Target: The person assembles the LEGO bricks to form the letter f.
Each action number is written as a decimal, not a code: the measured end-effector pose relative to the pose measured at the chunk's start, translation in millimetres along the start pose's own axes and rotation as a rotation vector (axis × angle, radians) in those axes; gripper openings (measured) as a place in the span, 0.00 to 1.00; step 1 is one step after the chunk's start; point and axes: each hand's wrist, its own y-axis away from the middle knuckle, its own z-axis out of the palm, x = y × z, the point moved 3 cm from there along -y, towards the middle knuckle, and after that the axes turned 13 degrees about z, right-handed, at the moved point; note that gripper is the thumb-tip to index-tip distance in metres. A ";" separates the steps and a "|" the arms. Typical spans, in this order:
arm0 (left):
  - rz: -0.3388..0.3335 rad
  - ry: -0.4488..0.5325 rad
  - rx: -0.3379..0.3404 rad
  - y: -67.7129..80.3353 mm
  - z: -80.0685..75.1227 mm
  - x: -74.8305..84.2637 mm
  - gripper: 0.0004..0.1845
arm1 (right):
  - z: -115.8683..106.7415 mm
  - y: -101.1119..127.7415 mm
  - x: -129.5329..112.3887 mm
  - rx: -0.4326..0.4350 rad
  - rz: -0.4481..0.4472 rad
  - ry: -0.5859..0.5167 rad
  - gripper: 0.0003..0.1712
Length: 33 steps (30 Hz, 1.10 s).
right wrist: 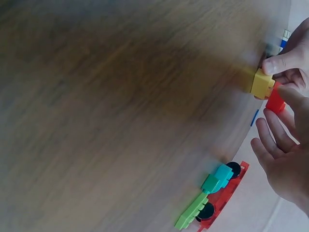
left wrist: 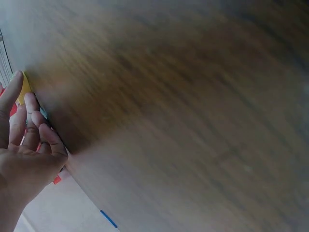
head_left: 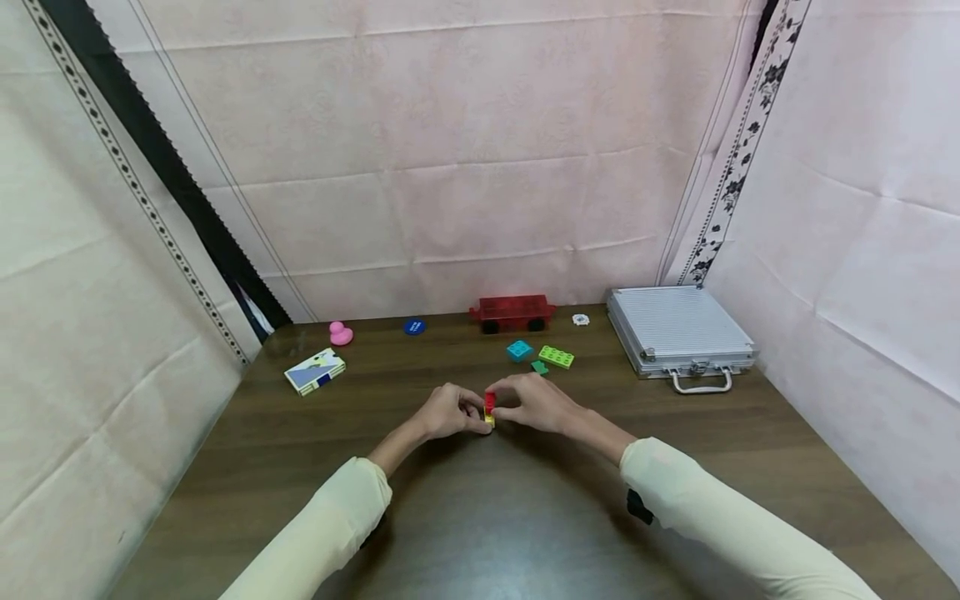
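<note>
Close over the wooden table (head_left: 480, 517), both hands meet at a small two-brick stack. My left hand (head_left: 448, 411) pinches the yellow toy brick (right wrist: 261, 85) at the bottom. Thumb and fingers of my right hand (head_left: 536, 402) grip the red toy brick (right wrist: 275, 100), which sits against the yellow one on top. In the left wrist view, the yellow brick shows only as a sliver behind the thumb. Just beyond the right hand lie a blue brick (head_left: 519, 350), a lime green brick (head_left: 557, 357) and a small dark green brick (head_left: 539, 367).
A red wheeled wagon (head_left: 513, 312) stands at the back, between a blue disc (head_left: 414, 327) and a white disc (head_left: 581, 319). A silver case (head_left: 678, 327) lies at the right. A pink duck (head_left: 341, 334) and a picture box (head_left: 315, 372) are at the left. Cloth walls surround the table.
</note>
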 end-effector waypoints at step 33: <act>-0.021 0.017 -0.010 -2.5 -0.1 -1.5 0.14 | 6.1 3.5 3.6 0.012 -0.048 0.082 0.20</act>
